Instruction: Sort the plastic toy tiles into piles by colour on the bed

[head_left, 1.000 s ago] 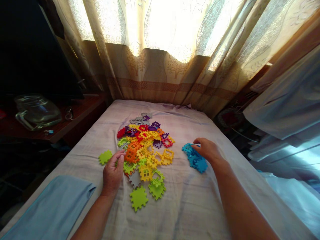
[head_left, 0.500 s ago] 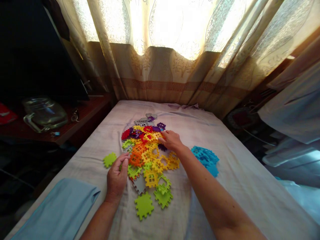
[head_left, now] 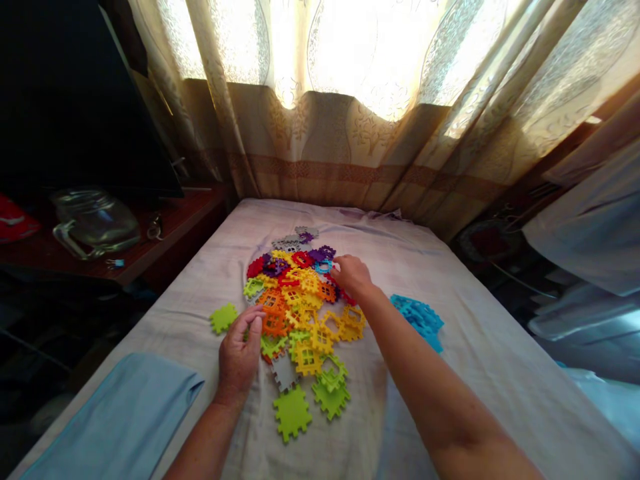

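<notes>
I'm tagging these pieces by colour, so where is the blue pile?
In the head view, the blue pile lies on the sheet to the right of the mixed pile, with the right forearm between them.

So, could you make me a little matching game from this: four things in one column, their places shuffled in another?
1. glass jug
2. folded cloth
3. blue pile
4. right hand

A. on the sheet, just right of the mixed pile and apart from it
B. at the mixed pile's right edge, fingers by a blue frame piece
C. on the brown tabletop at the left
D. at the near left of the sheet

Pairs: 1-C, 2-D, 3-A, 4-B
</notes>
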`<state>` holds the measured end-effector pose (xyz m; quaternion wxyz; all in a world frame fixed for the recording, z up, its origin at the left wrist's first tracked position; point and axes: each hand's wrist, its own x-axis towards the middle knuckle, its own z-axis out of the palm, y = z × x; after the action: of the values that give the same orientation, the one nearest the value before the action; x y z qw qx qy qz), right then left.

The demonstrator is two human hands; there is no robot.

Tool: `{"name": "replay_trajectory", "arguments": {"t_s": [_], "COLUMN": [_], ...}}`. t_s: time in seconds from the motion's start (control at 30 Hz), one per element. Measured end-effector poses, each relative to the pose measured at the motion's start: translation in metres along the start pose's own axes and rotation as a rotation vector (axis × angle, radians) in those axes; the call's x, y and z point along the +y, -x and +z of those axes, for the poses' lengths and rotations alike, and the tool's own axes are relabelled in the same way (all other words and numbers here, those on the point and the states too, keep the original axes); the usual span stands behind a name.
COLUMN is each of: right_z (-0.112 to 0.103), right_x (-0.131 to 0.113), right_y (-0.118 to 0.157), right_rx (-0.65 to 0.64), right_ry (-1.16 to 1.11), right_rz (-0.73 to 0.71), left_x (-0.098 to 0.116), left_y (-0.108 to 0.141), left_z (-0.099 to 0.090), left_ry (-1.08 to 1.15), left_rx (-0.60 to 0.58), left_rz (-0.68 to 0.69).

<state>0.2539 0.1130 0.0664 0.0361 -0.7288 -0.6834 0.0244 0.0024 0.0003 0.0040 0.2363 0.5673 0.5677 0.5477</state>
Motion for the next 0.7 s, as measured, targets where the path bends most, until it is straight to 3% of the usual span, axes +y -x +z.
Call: {"name": "replay_trajectory", "arguments": {"t_s": [0.17, 0.43, 0.57, 0.7], "right_z": [0.016, 0.023, 0.008, -0.007], "right_x": [0.006, 0.008, 0.037, 0.088], "right_y": [-0.027, -0.015, 0.014, 0.056], "right_rx": [-0.078, 0.081, 0.183, 0.289], "right_ry": [-0.025, -0.290, -0.337, -0.198], "right_rz": [0.037, 0.161, 0.157, 0.163], "left_x": [0.000, 0.001, 0.003, 0.003], "left_y": [0.001, 0.000, -0.001, -0.002], "left_z": [0.001, 0.000, -0.001, -0.001], "left_ry": [0.020, 0.008, 0.004, -0.010], "left_rx": [0.009, -0.002, 0.000, -0.012], "left_rz": [-0.008, -0.014, -0.008, 0.007]}}
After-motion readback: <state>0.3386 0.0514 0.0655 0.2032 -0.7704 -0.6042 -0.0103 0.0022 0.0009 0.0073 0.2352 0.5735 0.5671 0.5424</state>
